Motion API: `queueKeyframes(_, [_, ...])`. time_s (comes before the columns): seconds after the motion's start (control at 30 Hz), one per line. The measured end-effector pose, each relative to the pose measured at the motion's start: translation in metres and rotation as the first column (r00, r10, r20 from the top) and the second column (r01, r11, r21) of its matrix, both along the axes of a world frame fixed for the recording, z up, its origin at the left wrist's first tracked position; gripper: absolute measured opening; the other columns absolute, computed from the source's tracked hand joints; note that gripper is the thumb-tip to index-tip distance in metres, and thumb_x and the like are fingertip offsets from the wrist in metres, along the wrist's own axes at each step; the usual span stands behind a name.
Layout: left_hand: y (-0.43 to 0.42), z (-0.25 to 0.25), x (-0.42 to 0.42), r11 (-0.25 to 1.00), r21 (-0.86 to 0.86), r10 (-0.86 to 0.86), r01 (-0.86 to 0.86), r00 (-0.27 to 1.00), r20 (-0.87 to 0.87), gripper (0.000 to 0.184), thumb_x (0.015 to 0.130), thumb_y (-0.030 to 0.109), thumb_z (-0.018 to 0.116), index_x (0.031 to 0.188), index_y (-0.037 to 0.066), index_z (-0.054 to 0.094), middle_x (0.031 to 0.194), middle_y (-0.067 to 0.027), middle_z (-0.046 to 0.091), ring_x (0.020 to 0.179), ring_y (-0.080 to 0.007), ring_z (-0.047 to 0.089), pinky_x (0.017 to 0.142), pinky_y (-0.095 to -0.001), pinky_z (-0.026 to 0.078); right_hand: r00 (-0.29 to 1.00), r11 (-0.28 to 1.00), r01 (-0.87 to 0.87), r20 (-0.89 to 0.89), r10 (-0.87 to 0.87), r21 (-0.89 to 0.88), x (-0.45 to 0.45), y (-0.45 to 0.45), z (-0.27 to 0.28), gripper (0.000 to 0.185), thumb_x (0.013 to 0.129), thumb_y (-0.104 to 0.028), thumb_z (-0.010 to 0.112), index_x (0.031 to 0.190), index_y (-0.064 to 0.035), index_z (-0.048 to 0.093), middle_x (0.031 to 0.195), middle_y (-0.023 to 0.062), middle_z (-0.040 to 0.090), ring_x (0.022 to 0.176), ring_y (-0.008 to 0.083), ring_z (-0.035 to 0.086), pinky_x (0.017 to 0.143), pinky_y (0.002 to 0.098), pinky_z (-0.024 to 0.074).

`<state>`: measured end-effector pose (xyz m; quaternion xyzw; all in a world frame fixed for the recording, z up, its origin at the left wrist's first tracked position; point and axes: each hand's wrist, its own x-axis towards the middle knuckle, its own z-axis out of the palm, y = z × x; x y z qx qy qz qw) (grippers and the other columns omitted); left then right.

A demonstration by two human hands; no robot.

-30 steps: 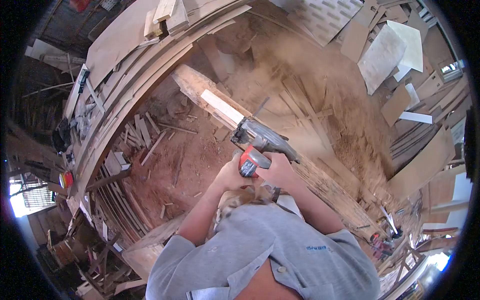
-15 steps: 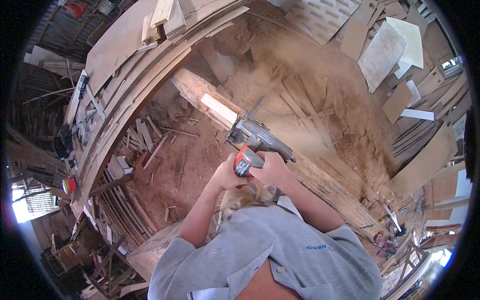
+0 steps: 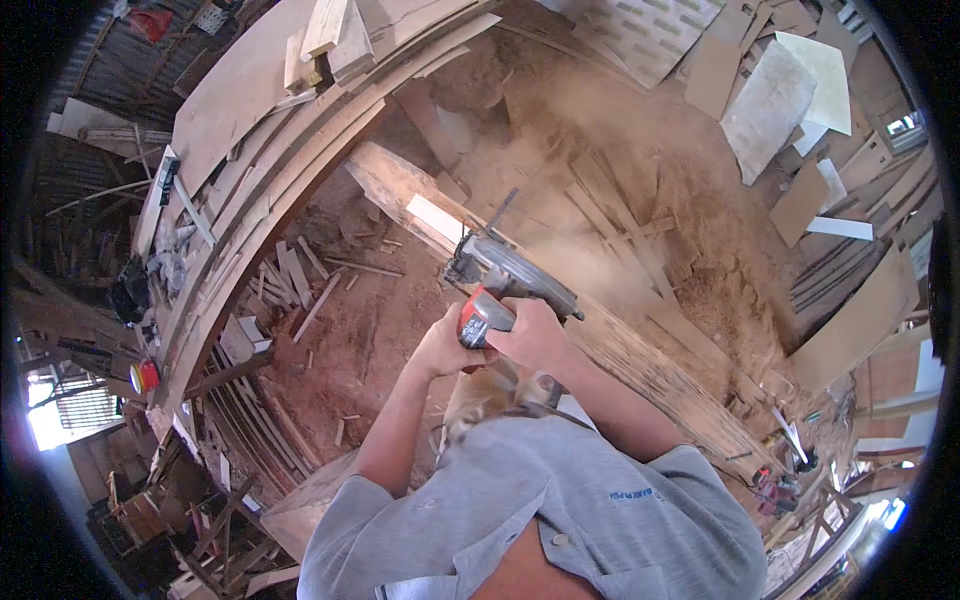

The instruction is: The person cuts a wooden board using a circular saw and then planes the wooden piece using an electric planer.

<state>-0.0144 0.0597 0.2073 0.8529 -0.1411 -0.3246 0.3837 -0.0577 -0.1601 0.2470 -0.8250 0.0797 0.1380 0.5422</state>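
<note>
A circular saw (image 3: 510, 272) with a grey guard and a red and black body rests over a long timber beam (image 3: 640, 368). My left hand (image 3: 447, 342) is wrapped round the near left side of the saw's body. On the right side, my right hand (image 3: 532, 333) grips the saw's grey and red handle. A pale white strip (image 3: 436, 216) lies on the beam just beyond the saw. The blade is hidden under the guard, and dust hangs to the right of the saw.
Stacked boards (image 3: 270, 190) curve along the left. Wood scraps (image 3: 290, 275) litter the ground left of the beam. Loose planks (image 3: 622, 222) and sawdust lie to the right. Sheets (image 3: 768, 112) lean at the upper right. A red power tool (image 3: 775, 490) sits at the lower right.
The saw and both my hands have moved slightly left and back along the beam towards the white strip, less of which now shows. Both hands have kept their grip.
</note>
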Motion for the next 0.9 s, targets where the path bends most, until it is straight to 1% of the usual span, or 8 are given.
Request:
queueKeyframes(0.1, [0.009, -0.012, 0.008, 0.999, 0.036, -0.020, 0.019, 1.000, 0.003, 0.095, 0.068, 0.029, 0.102, 0.147, 0.008, 0.055, 0.119, -0.0154, 0.077, 0.108, -0.0267, 0.077, 0.092, -0.0435, 0.062, 1.000, 1.000, -0.005, -0.010, 0.005, -0.002, 0.009, 0.005, -0.002, 0.044, 0.079, -0.034, 0.077, 0.107, -0.0004, 0.081, 0.093, 0.0268, 0.077, 0.090, 0.0454, 0.076, 0.085, 0.0515, 0.0604])
queueKeyframes(0.2, [0.012, -0.005, 0.017, 0.996, 0.089, -0.004, 0.013, 0.995, -0.101, 0.093, 0.067, 0.028, 0.102, 0.146, 0.008, 0.056, 0.118, -0.0147, 0.076, 0.106, -0.0243, 0.077, 0.090, -0.0419, 0.062, 1.000, 1.000, -0.004, -0.021, 0.004, -0.018, 0.015, 0.010, -0.004, 0.045, 0.079, -0.035, 0.077, 0.107, -0.0007, 0.081, 0.093, 0.0270, 0.077, 0.091, 0.0455, 0.076, 0.086, 0.0520, 0.0606])
queueKeyframes(0.4, [0.023, -0.011, 0.031, 0.999, 0.041, -0.008, 0.010, 1.000, -0.031, 0.095, 0.066, 0.024, 0.102, 0.148, 0.008, 0.056, 0.117, -0.0125, 0.076, 0.106, -0.0223, 0.076, 0.091, -0.0406, 0.062, 1.000, 0.999, -0.003, -0.008, 0.003, -0.036, 0.031, 0.022, -0.010, 0.046, 0.079, -0.038, 0.078, 0.106, -0.0012, 0.081, 0.094, 0.0274, 0.077, 0.093, 0.0458, 0.076, 0.087, 0.0526, 0.0608])
queueKeyframes(0.5, [0.022, 0.002, 0.041, 0.997, -0.011, 0.071, -0.074, 0.983, -0.169, 0.095, 0.067, 0.021, 0.101, 0.148, 0.008, 0.055, 0.118, -0.0106, 0.076, 0.107, -0.0225, 0.075, 0.093, -0.0407, 0.061, 1.000, 0.999, -0.013, -0.018, 0.012, -0.043, 0.043, 0.026, -0.009, 0.047, 0.079, -0.039, 0.078, 0.106, -0.0012, 0.081, 0.094, 0.0275, 0.077, 0.092, 0.0461, 0.076, 0.087, 0.0524, 0.0609])
queueKeyframes(0.6, [0.026, -0.001, 0.047, 0.999, -0.003, 0.046, -0.047, 0.992, -0.115, 0.093, 0.068, 0.016, 0.100, 0.149, 0.008, 0.054, 0.117, -0.0093, 0.076, 0.104, -0.0210, 0.076, 0.089, -0.0402, 0.063, 1.000, 0.997, -0.026, -0.014, 0.025, -0.066, 0.051, 0.030, -0.010, 0.046, 0.080, -0.040, 0.078, 0.104, -0.0003, 0.081, 0.093, 0.0277, 0.077, 0.092, 0.0464, 0.076, 0.087, 0.0524, 0.0608])
queueKeyframes(0.7, [0.030, 0.002, 0.056, 0.994, -0.016, 0.097, -0.104, 0.967, -0.235, 0.085, 0.067, 0.029, 0.103, 0.135, 0.004, 0.059, 0.113, -0.0169, 0.077, 0.098, -0.0260, 0.079, 0.083, -0.0419, 0.063, 1.000, 0.997, -0.029, 0.008, 0.029, -0.068, 0.059, 0.034, -0.009, 0.046, 0.081, -0.040, 0.077, 0.101, 0.0011, 0.080, 0.091, 0.0280, 0.077, 0.090, 0.0467, 0.075, 0.085, 0.0530, 0.0604])
queueKeyframes(0.8, [0.040, -0.017, 0.060, 0.999, -0.028, 0.042, -0.045, 0.994, -0.100, 0.086, 0.066, 0.029, 0.102, 0.135, 0.003, 0.059, 0.117, -0.0180, 0.077, 0.109, -0.0302, 0.077, 0.093, -0.0441, 0.061, 0.999, 0.997, -0.037, 0.024, 0.039, -0.066, 0.066, 0.036, -0.008, 0.045, 0.082, -0.040, 0.077, 0.098, 0.0024, 0.080, 0.089, 0.0287, 0.076, 0.089, 0.0471, 0.075, 0.083, 0.0536, 0.0599])
queueKeyframes(0.9, [0.046, -0.023, 0.064, 0.999, -0.036, 0.017, -0.019, 0.998, -0.060, 0.103, 0.069, 0.009, 0.097, 0.159, 0.011, 0.047, 0.115, -0.0087, 0.075, 0.095, -0.0182, 0.076, 0.078, -0.0390, 0.065, 0.999, 0.998, -0.037, 0.027, 0.039, -0.058, 0.071, 0.039, -0.008, 0.045, 0.082, -0.039, 0.077, 0.097, 0.0032, 0.079, 0.088, 0.0295, 0.076, 0.087, 0.0478, 0.075, 0.082, 0.0534, 0.0598])
